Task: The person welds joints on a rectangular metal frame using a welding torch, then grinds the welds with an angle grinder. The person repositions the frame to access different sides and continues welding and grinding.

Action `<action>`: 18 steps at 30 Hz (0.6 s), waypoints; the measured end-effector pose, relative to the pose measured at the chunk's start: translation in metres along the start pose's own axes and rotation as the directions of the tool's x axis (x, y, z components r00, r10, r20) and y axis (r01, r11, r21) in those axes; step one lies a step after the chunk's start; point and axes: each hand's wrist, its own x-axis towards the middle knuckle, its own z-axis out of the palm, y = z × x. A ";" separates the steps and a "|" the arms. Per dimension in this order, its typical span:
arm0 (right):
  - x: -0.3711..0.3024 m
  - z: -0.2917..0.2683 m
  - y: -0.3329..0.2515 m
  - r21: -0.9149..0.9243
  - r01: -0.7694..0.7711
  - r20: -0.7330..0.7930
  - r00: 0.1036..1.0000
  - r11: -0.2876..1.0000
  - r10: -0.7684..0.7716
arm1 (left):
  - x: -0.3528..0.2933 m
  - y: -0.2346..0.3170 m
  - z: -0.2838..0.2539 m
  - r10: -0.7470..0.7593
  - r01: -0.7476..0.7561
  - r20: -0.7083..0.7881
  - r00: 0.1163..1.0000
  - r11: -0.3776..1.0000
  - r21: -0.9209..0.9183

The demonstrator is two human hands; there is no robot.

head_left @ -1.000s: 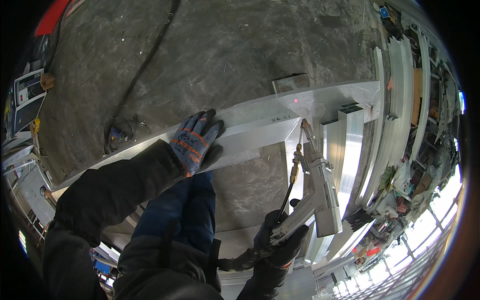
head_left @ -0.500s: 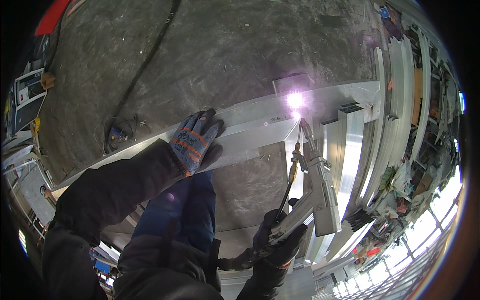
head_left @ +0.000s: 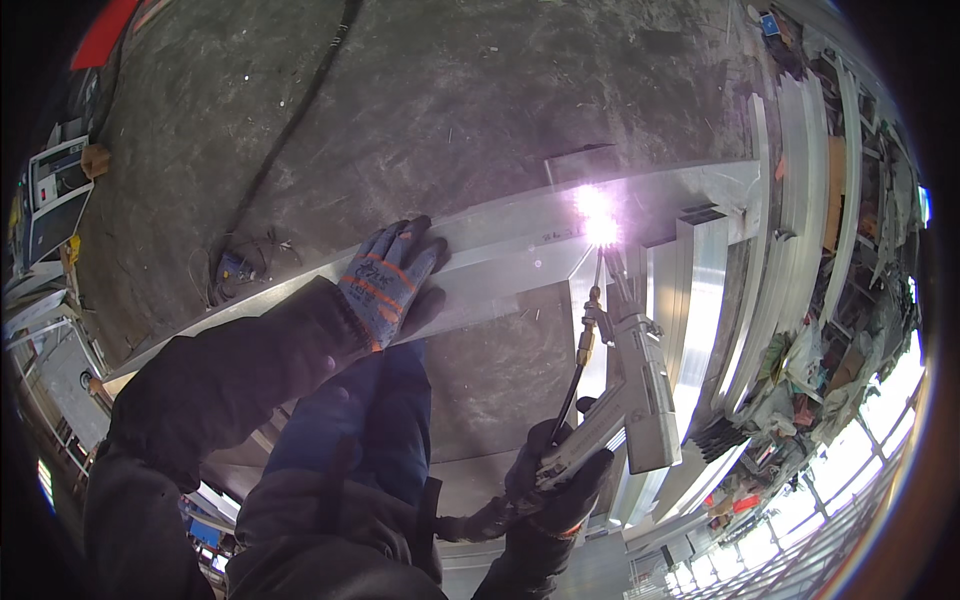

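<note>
My left hand (head_left: 388, 285), in a grey glove with orange bands, grips a long silvery metal beam (head_left: 480, 262). Its fingers lie over the top and the thumb is on the near side. My right hand (head_left: 555, 475), in a dark glove, is wrapped round the handle of a grey welding gun (head_left: 640, 385). A thin brass-fitted feed tube (head_left: 585, 335) runs alongside the gun's barrel. The gun's tip is at the beam, where a bright white-violet glare hides the exact point of contact.
Several upright metal profiles (head_left: 690, 290) stand right of the gun. Long profiles (head_left: 795, 200) and mixed scraps (head_left: 800, 370) line the right side. A black cable (head_left: 290, 130) crosses the concrete floor. At the far left stands a machine with a panel (head_left: 55, 195).
The glare at the gun's tip has grown and shifted slightly downward, now covering the tip. Both hands and the beam have hardly moved.
</note>
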 end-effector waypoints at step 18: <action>-0.005 0.000 0.002 -0.033 -0.017 -0.015 1.000 0.999 0.017 | 0.001 0.001 -0.001 -0.024 0.023 0.045 0.999 0.999 0.035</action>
